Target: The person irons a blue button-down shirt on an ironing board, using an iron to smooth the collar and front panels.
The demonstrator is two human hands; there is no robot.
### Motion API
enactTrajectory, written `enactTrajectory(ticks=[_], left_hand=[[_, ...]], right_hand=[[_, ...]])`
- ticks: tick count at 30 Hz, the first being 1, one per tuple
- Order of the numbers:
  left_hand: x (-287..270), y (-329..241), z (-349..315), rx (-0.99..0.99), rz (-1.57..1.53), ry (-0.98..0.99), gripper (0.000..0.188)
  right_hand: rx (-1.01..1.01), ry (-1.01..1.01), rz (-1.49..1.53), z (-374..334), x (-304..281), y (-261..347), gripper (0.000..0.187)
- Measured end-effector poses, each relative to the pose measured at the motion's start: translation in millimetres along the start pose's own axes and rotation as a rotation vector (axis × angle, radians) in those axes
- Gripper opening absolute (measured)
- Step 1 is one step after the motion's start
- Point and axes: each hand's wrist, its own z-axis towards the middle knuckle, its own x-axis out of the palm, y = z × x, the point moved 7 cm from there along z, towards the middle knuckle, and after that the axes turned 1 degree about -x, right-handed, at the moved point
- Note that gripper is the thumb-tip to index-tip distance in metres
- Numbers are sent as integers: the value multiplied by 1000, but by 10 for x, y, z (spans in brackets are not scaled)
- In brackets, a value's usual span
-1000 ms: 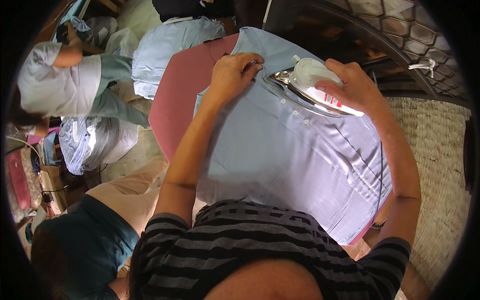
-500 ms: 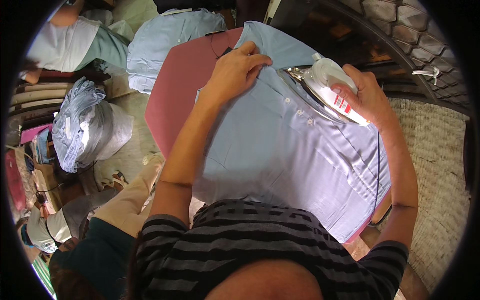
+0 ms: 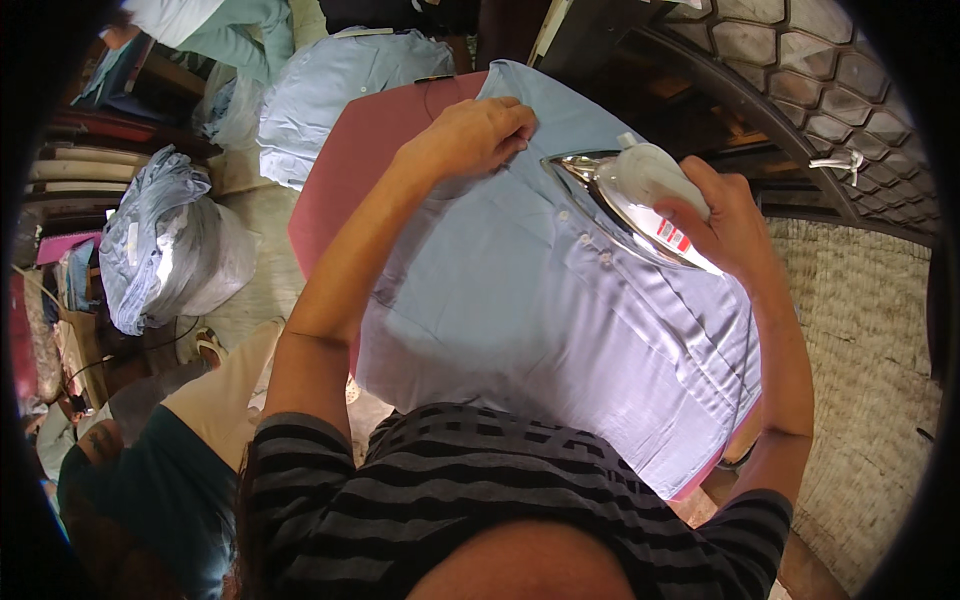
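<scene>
Under the left hand's fingers (image 3: 505, 125) lies a pale blue shirt (image 3: 560, 330) of smooth cloth with a faint sheen. The right hand's fingers (image 3: 685, 215) close on the iron (image 3: 625, 200): glossy white plastic body, mirror-bright metal soleplate. The desk (image 3: 345, 170) wears matt pink cloth.

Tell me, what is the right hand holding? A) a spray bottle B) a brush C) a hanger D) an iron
D: the right hand grips the white handle of an iron with a shiny soleplate, set on the light blue shirt, while the left hand presses the cloth near the collar.
</scene>
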Motion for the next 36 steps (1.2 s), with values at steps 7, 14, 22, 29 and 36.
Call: enactTrajectory(ticks=[7,14,22,29,36], left_hand=[[-41,-18,-103,-90,-79,-113,12],[25,-251,-196,72,40,-228,23],[62,-287,-70,150,-56,-78,20],[70,-343,-30,204,-25,-43,12],[35,-241,-110,70,-173,-87,12]], right_hand=[[125,107,-73,165,139,22,36],[162,89,-62,-110,124,-176,40],[162,9,23,-369,13,-264,33],[29,7,39,-302,-62,-81,33],[-6,8,59,-156,65,5,35]])
